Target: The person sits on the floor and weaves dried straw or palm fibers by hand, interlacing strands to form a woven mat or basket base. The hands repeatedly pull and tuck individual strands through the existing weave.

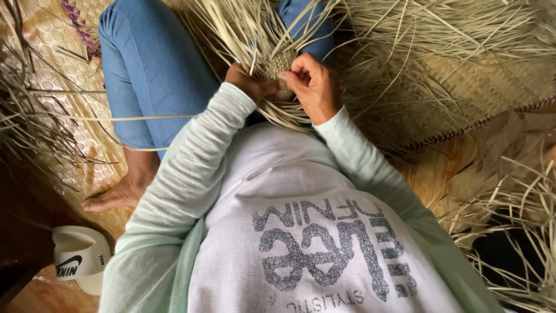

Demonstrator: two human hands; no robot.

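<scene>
Woven straw piece [282,65]: small, tan, partly plaited; we find it in the person's lap, just above the white shirt [278,191], between both hands, with loose pale strips [255,29] fanning up and outward from it.

Left hand [250,86]: we note it pressed against the near-left edge of the woven piece, fingers curled around strands; how tightly it closes we cannot tell, since the fingertips are hidden among the straw.

Right hand [315,87]: fingers bent, thumb and forefinger pinched together on a strip at the right edge of the piece.

Clothing: pale green sleeves [191,174]; blue jeans [147,69] on the bent knee at upper left; bare foot [119,194] resting on the floor beside it.

Surroundings: we list a larger woven mat [475,93] with a dark red border at right, heaped loose straw [515,203] at right, patterned floor covering [52,35] at left, white cap [78,258] at lower left, well apart from the hands.
</scene>
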